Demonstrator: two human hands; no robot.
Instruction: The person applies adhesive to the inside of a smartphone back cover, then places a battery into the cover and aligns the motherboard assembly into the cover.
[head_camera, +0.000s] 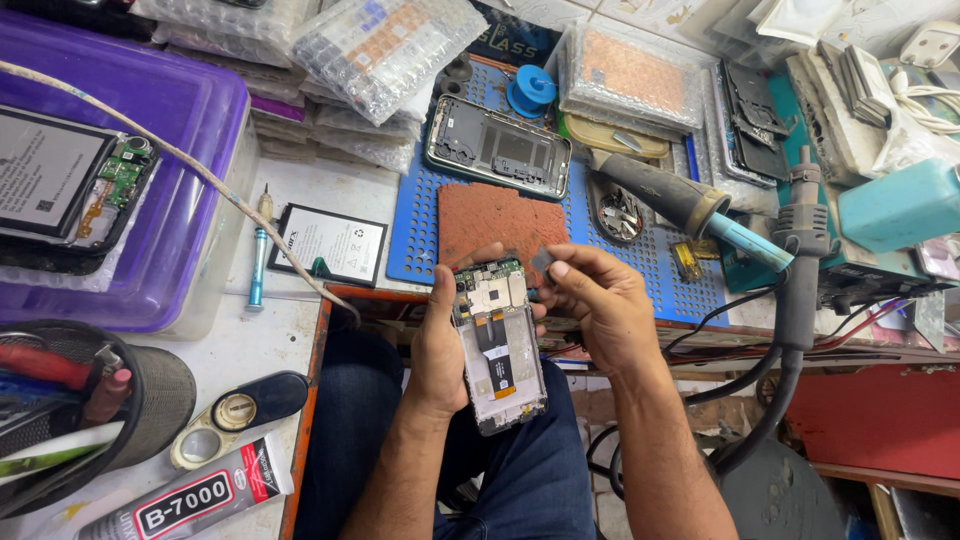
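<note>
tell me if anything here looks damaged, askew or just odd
The phone in the left hand has its back off, with circuit board and ribbon cable bare. The right hand pinches a small dark part beside its top. A second opened phone lies askew on the purple box lid.

Both bare forearms rise from the lower edge of the view and angle inward, so the two hands meet close together above the lap. The left hand (440, 345) is turned with its thumb on the near side, pointing up and away, and its fingers curled round behind, their tips showing on the far side in a cupped, closed grip. The right hand (598, 305) sits just beside it and slightly higher, wrist bent inward, thumb and forefinger pinched together at their tips, the remaining fingers loosely folded beneath.
</note>
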